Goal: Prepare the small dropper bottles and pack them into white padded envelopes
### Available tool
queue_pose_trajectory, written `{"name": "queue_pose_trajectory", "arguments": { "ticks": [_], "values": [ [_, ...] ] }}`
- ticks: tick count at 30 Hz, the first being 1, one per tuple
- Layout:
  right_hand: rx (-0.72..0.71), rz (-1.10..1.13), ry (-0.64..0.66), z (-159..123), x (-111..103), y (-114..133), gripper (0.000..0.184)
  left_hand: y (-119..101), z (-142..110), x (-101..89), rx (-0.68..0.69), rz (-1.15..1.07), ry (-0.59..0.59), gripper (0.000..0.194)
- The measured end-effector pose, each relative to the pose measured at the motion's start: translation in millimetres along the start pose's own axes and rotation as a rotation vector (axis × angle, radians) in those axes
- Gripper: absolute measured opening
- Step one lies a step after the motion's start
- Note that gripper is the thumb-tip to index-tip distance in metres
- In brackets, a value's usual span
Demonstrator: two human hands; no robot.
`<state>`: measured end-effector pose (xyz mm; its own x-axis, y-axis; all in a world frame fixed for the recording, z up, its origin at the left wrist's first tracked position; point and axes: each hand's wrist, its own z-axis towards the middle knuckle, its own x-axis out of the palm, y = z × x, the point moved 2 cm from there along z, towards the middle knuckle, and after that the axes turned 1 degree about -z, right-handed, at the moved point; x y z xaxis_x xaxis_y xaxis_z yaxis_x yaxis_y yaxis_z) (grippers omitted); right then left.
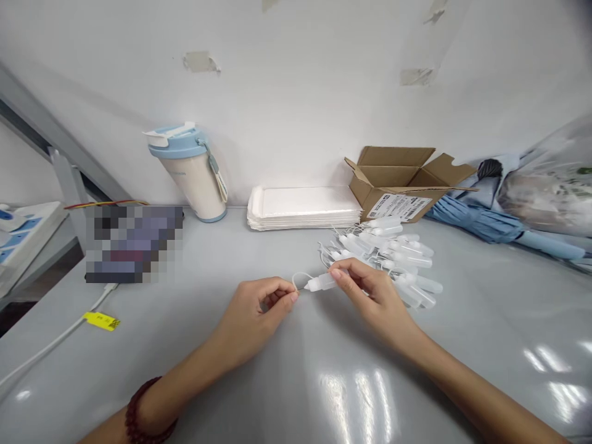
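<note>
My right hand (pixel 370 290) pinches a small translucent squeeze bottle (pixel 321 282) between thumb and fingers, its white pointed nozzle facing left. A thin metal needle tip reaches from the nozzle toward my left hand (pixel 263 305). The left thumb and index finger are pressed together on the end of a thin white strap (pixel 301 274), which loops back to the bottle's neck. Whatever sits at the strap's end is mostly hidden by the fingertips. Just behind my right hand lies a loose pile of similar bottles (pixel 411 253), several with straps and needle tips.
Against the wall stand a cream tumbler (pixel 194 179) with a blue lid, a stack of white padded envelopes (pixel 300 206) and an open cardboard box (pixel 393 185). A folded blue umbrella (pixel 481 219) lies right. At left are a blurred-out phone-like device (pixel 139 240), a white cable (pixel 46 351) and a power strip (pixel 28 237).
</note>
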<state>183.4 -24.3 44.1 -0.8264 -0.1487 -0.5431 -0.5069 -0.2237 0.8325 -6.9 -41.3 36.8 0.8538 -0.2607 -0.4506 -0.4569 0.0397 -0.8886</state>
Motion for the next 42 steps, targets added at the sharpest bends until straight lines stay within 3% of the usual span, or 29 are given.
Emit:
{"name": "queue_pose_trajectory", "arguments": {
  "ticks": [14,35,42],
  "values": [
    [-0.056,-0.025,0.047,1,0,1,0.025,2,-1,2.6,0.040,0.084,0.009,0.020],
    [-0.045,0.043,0.090,0,13,-9,0.028,7,0,5.9,0.023,0.034,0.045,0.021],
    [-0.079,0.006,0.079,-1,8,-3,0.026,6,1,5.8,-0.003,0.008,0.069,0.021]
  ]
}}
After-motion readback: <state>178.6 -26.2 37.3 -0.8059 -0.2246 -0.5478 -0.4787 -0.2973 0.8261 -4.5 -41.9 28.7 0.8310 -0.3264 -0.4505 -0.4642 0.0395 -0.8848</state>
